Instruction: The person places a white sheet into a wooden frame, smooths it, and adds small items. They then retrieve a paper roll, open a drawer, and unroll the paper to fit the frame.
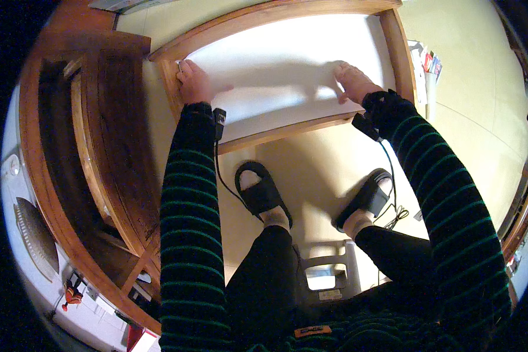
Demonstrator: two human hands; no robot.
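Note:
A wooden drawer (264, 141) with a white sheet (287, 58) lining its bottom lies on the floor in front of my feet. My left hand (195, 84) rests at the drawer's left inside edge, its fingertips against the sheet by the wooden side and its thumb held apart. Toward the right end, my right hand (356, 84) presses on the sheet with its fingers stretched forward. Neither hand holds anything that I can see. Both wrists carry dark bands with small black boxes and cables.
At the left stands a brown wooden cabinet (120, 135) with an open drawer space. Papers and packets (431, 67) lie right of the drawer. A grey plastic stool (351, 264) is beneath me, and a coiled cable (399, 216) lies by my right slipper (366, 198).

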